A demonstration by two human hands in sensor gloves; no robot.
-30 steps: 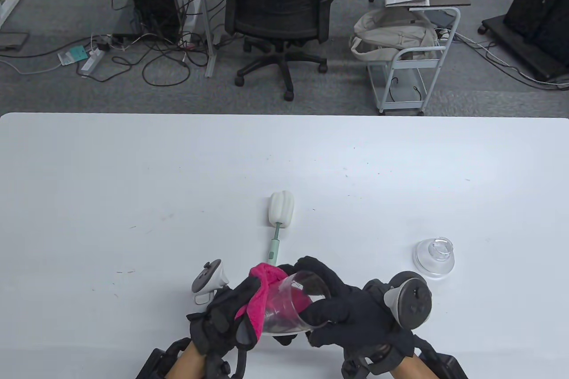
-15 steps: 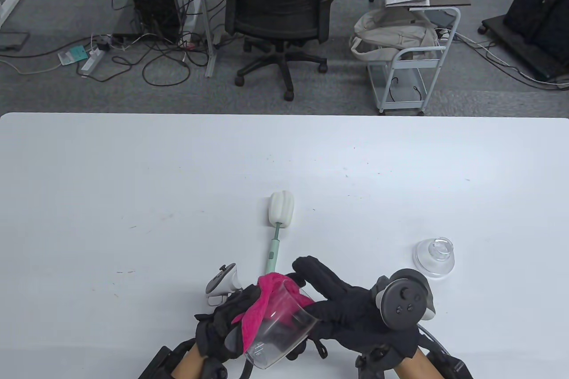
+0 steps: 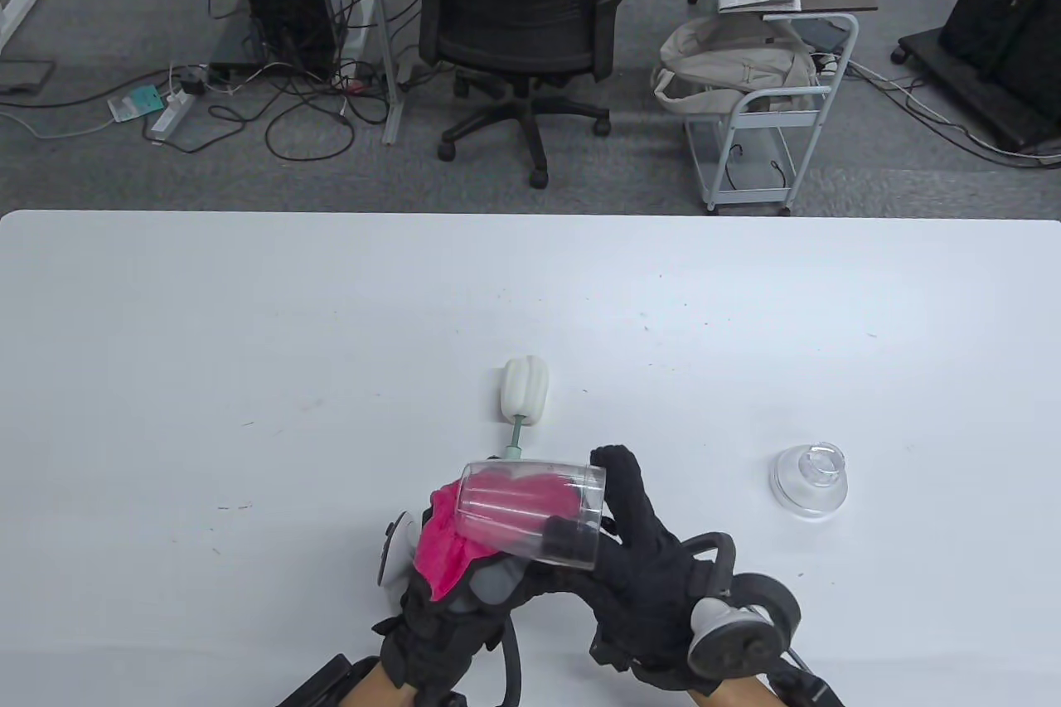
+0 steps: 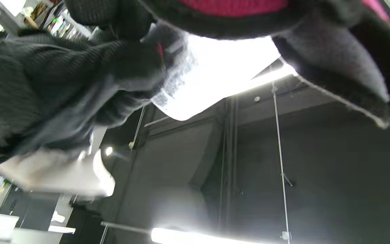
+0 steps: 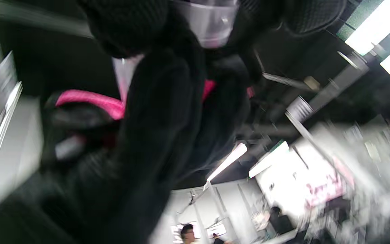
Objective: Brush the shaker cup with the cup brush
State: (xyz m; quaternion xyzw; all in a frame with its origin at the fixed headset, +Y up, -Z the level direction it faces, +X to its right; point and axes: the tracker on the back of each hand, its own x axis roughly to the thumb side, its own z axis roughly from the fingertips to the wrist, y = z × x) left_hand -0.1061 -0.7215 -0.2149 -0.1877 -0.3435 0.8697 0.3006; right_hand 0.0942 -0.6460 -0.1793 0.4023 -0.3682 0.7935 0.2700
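- Shaker cup (image 3: 530,512): clear plastic, lifted off the table at 6 o'clock, near the front edge. A second ago it sat lower between your hands, tilted with its mouth up toward 1 o'clock; now it lies nearly level, higher and farther from you, its mouth apparently toward 3 o'clock, where a fingertip shows inside.
- Right hand (image 3: 655,566): closed around the cup's open end, fingers up its far side. It has rolled over since a second ago, the tracker dropping toward 5 o'clock.
- Left hand (image 3: 448,607): under the cup's closed end, holding the pink cloth (image 3: 448,541) against the wall. Whether its fingers also grip the cup itself you cannot tell; both wrist views are blurred and point at the ceiling.
- Pink cloth: bunched at the cup's base end and showing through the clear wall; whether any is inside is unclear.
- Cup brush (image 3: 524,396): untouched on the table at 12 o'clock from the cup, white sponge head away from you, green handle running under the cup. It has not moved.
- Clear lid (image 3: 811,480): at 3 o'clock, well apart, unmoved.
- Reading for you: the turn presents another side to the cloth, so this looks like wiping. Brushing looks either finished or still ahead; the frames do not settle which.
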